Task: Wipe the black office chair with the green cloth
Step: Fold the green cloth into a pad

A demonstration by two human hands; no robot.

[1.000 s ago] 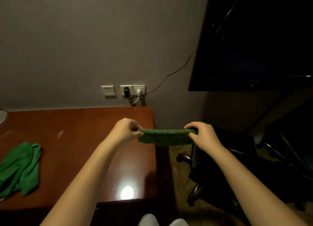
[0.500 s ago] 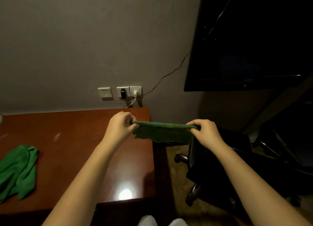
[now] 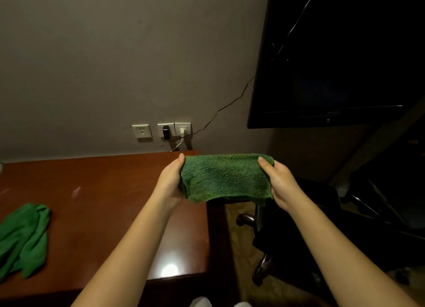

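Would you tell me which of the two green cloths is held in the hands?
The flat cloth stretched between the left hand and right hand; the crumpled cloth lies alone on the desk at far left.

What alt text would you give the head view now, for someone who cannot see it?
The left hand and right hand hold a folded dark green terry cloth between them, above the right edge of a reddish-brown wooden desk, with the black office chair below right. A second, crumpled bright green cloth lies at the desk's left.
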